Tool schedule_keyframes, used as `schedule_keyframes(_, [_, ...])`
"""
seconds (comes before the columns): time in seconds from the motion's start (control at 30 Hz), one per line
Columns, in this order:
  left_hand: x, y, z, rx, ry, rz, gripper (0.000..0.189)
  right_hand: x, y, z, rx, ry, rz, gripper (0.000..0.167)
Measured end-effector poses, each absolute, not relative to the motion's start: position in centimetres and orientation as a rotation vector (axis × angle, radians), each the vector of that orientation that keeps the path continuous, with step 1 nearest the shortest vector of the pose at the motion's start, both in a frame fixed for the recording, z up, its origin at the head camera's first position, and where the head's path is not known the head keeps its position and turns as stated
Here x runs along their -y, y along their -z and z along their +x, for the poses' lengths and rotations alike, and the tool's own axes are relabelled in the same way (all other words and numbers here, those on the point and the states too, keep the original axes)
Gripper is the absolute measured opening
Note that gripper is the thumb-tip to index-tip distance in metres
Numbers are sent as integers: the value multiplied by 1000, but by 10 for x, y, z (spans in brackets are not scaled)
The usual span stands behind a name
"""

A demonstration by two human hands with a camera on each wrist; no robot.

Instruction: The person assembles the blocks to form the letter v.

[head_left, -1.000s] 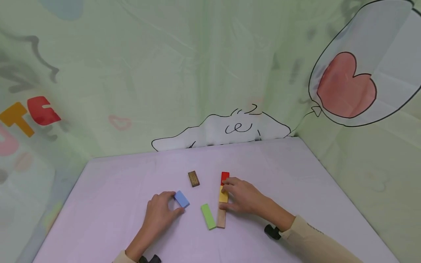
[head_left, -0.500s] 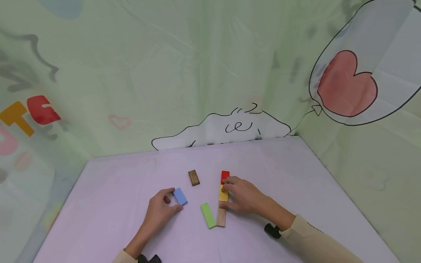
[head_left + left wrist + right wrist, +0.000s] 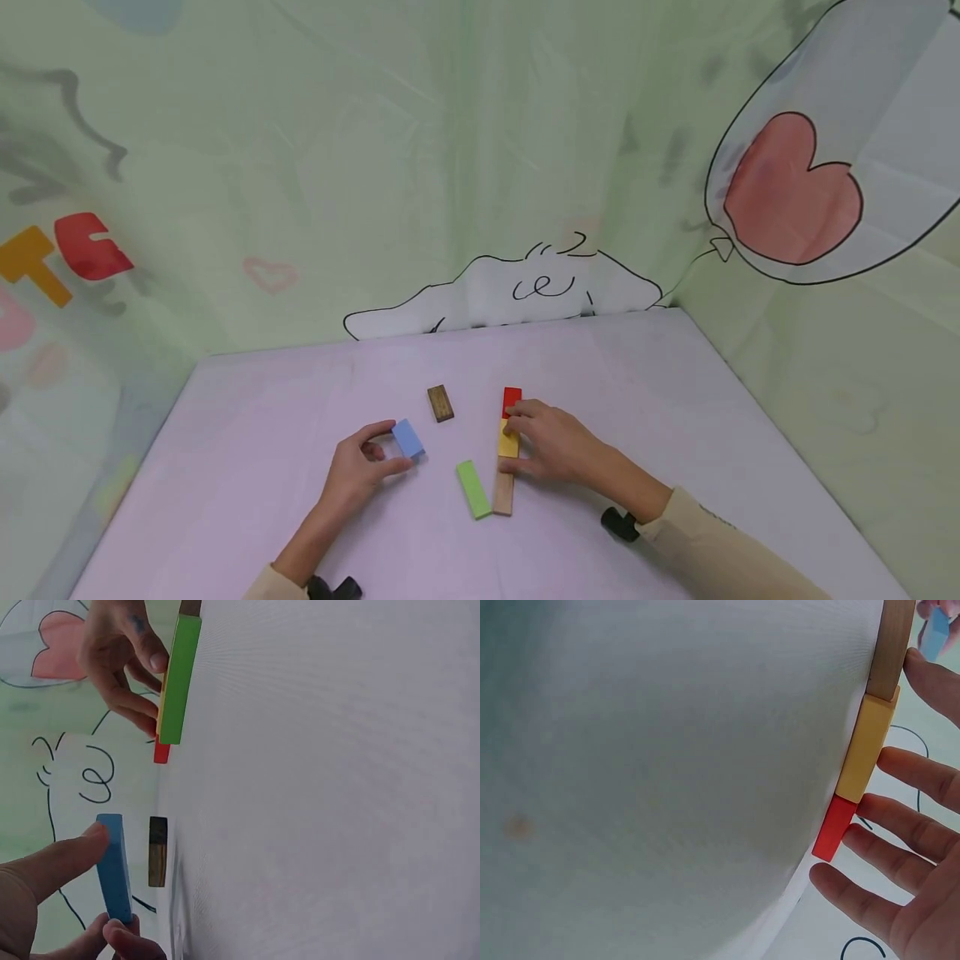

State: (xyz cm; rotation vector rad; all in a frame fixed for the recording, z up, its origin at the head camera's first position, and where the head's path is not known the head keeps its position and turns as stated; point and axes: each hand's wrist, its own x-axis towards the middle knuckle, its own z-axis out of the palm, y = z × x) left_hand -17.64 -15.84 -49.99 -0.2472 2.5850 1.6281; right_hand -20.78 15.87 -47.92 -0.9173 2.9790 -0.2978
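Observation:
In the head view my left hand (image 3: 354,473) pinches a blue block (image 3: 408,439) between thumb and fingers. The left wrist view shows this block (image 3: 114,874) held clear of the white tabletop. On the right, a red block (image 3: 512,397), a yellow block (image 3: 507,444) and a plain wooden block (image 3: 503,493) lie end to end in a row. My right hand (image 3: 561,442) rests on that row: its thumb touches the plain block, and fingertips lie on the yellow and at the red one. Those fingers look extended in the right wrist view.
A green block (image 3: 473,490) lies slanted, its near end against or close to the plain block. Farther back sits a dark brown block (image 3: 440,403). Behind the table (image 3: 622,367) hangs a pale green printed cloth (image 3: 360,183).
My left hand has lifted the blue block a little, moving it slightly away and to the left. The right hand stays on the row; the view has shifted slightly.

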Motion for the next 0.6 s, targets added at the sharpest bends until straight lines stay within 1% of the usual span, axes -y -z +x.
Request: schedule_keyframes(0.6, [149,498,-178,-2508,-1681,-234,67,-159,480,-207,-2977,302,-892,47])
